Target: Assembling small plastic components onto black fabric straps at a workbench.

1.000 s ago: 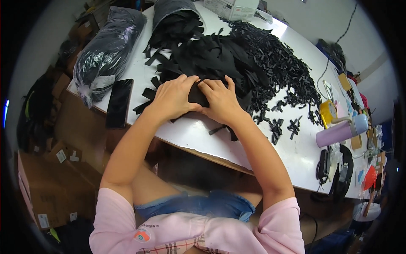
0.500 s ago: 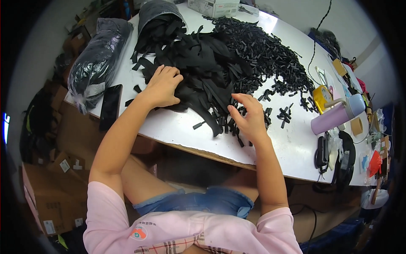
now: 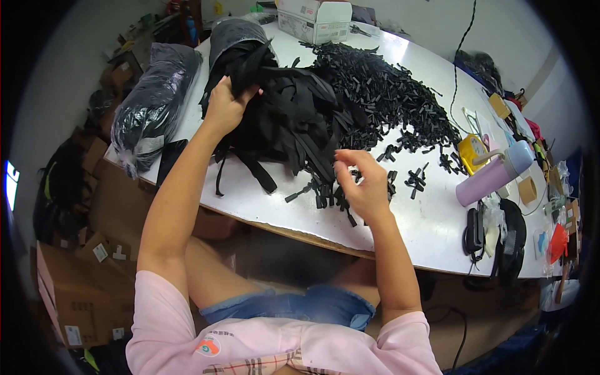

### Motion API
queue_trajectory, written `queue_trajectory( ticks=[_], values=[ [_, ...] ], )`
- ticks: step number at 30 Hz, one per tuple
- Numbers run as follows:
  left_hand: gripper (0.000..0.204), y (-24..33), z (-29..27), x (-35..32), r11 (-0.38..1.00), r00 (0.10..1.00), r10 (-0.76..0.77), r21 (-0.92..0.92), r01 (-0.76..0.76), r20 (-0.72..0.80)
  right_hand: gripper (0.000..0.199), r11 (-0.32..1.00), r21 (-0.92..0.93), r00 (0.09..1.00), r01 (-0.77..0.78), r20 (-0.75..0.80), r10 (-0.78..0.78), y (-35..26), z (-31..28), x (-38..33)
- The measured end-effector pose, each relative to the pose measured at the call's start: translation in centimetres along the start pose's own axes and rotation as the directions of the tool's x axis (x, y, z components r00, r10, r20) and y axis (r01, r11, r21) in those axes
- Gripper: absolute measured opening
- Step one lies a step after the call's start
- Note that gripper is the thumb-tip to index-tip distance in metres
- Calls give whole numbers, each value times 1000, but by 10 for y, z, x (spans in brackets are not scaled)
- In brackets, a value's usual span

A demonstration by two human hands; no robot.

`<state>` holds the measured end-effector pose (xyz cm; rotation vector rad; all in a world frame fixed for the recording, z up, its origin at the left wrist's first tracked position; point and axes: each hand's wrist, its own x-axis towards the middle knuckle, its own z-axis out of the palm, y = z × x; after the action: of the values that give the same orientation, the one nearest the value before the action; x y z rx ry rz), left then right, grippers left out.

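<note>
A loose pile of black fabric strips [image 3: 287, 112] lies on the table in front of me. My left hand [image 3: 226, 107] is closed around a bunch of these strips at the pile's left side, lifting them; its fingertips are partly hidden by the fabric. My right hand [image 3: 364, 184] is at the pile's lower right edge, with thumb and forefinger pinched at the end of a strip. Small black plastic pieces [image 3: 325, 195] lie under and beside that hand. Behind the pile, a grey plastic bag [image 3: 234, 34] lies on its side with more strips spilling from its mouth.
A large heap of small black pieces [image 3: 394, 94] spreads at the back right. A wrapped black bundle [image 3: 156, 106] and a dark phone [image 3: 170, 159] lie left. A purple bottle [image 3: 484, 181], yellow tape roll [image 3: 473, 153] and black pouch [image 3: 476, 225] are right; a carton [image 3: 312, 22] stands behind.
My left hand has moved up and away, now holding strips it previously rested on. The strips have shifted with it. My right hand has moved slightly, its fingers closing at a strip's end.
</note>
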<state>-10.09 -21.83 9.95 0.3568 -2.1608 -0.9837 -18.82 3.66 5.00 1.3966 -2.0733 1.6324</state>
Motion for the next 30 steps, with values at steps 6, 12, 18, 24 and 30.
queue_trajectory(
  ticks=[6,12,18,24,30],
  values=[
    [31,21,43,-15,940,948,298,209,-272,-108,52,886,427,979,-179,-7,202,-30,44,29],
    [28,25,64,-34,909,945,328,275,-314,-7,59,544,815,925,-197,-29,379,-43,35,42],
    [31,25,74,-39,796,918,386,471,-379,88,56,600,800,934,-27,-194,301,-38,38,50],
    [34,27,77,-36,764,914,393,516,-387,103,19,651,758,907,-42,-244,343,-9,40,67],
    [31,12,54,-14,767,913,407,555,-322,-34,15,715,695,806,76,-465,367,4,-15,92]
  ],
)
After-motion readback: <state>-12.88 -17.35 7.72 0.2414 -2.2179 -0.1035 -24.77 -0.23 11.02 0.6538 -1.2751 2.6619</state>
